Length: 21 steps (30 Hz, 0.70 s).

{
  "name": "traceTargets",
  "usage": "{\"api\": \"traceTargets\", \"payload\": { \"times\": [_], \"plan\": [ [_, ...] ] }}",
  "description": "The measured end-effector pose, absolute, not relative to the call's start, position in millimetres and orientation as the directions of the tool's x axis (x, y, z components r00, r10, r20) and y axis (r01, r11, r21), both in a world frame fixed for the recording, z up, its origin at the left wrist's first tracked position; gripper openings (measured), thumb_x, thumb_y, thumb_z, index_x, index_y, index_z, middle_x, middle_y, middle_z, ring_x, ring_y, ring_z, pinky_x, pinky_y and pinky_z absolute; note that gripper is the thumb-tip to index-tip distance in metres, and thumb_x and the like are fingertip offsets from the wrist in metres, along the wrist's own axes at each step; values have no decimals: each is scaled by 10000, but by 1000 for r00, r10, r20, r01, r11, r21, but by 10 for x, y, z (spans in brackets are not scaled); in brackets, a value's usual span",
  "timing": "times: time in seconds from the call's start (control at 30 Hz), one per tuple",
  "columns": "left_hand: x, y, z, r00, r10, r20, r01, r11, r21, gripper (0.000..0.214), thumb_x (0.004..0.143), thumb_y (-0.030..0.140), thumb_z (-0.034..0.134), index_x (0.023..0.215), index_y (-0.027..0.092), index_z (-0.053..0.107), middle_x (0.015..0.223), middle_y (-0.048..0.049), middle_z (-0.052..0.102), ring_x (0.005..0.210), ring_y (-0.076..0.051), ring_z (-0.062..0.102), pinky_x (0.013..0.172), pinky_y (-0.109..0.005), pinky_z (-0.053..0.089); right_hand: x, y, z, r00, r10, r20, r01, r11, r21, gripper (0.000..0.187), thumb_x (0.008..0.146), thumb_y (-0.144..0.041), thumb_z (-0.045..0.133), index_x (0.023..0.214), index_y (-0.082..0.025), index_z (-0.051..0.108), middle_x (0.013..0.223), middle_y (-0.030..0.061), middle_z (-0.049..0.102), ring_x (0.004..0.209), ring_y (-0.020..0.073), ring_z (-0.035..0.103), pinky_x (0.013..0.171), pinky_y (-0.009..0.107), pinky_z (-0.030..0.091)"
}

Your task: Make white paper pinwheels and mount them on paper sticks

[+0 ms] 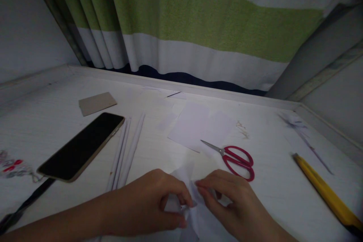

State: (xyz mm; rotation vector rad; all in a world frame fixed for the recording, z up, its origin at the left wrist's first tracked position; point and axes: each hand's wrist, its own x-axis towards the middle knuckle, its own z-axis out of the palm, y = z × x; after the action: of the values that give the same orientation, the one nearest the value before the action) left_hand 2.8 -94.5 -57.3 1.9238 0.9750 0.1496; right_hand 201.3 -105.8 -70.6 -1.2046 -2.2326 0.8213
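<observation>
A folded piece of white paper (pixel 193 215) is between my two hands at the bottom centre. My left hand (pixel 159 202) pinches its left side between thumb and fingers. From the right, my right hand (pixel 231 198) grips the upper edge with thumb and forefinger. Scissors with red handles (pixel 237 160) lie just beyond my right hand, blades pointing to the upper left. Flat white sheets (pixel 193 123) rest behind the paper. Several rolled white paper tubes (pixel 129 153) lie beside my left hand, their near ends hidden by my forearm.
A black-screened phone (pixel 85 145) with a strap and a beaded charm (pixel 14 166) lies at left, below a grey-brown card (pixel 98 103). At right are a yellow utility knife (pixel 323 189) and a thin paper stick (pixel 314 149). A striped curtain (pixel 198 19) hangs behind the table's raised back edge.
</observation>
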Motion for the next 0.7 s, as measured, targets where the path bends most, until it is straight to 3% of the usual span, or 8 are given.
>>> {"api": "traceTargets", "payload": {
  "times": [0.2, 0.4, 0.7],
  "plan": [
    [56, -986, -623, 684, 707, -182, 539, -322, 778, 226, 685, 247, 621, 910, 237, 604, 664, 54, 560, 510, -60, 462, 524, -144, 357, 2029, -1046, -791, -468, 854, 226, 522, 474, -709, 173, 733, -78, 506, 816, -144, 642, 663, 47, 644, 609, 137, 567, 541, 242, 442],
    [69, -977, -633, 715, 682, -154, 529, -385, 756, 228, 688, 257, 624, 914, 243, 602, 695, 41, 594, 542, -75, 489, 571, -161, 373, 2015, -1054, -800, -458, 877, 144, 595, 423, -683, 179, 722, -91, 513, 819, -173, 640, 690, 32, 642, 640, 148, 571, 575, 260, 441],
    [99, -993, -616, 711, 666, -226, 563, -347, 750, 229, 695, 284, 615, 915, 221, 610, 693, 23, 592, 565, -85, 490, 568, -157, 377, 2028, -1019, -869, -392, 919, -26, 723, 291, -626, 83, 760, -199, 527, 766, -203, 609, 657, 4, 615, 594, 145, 552, 538, 254, 399]
  ]
}}
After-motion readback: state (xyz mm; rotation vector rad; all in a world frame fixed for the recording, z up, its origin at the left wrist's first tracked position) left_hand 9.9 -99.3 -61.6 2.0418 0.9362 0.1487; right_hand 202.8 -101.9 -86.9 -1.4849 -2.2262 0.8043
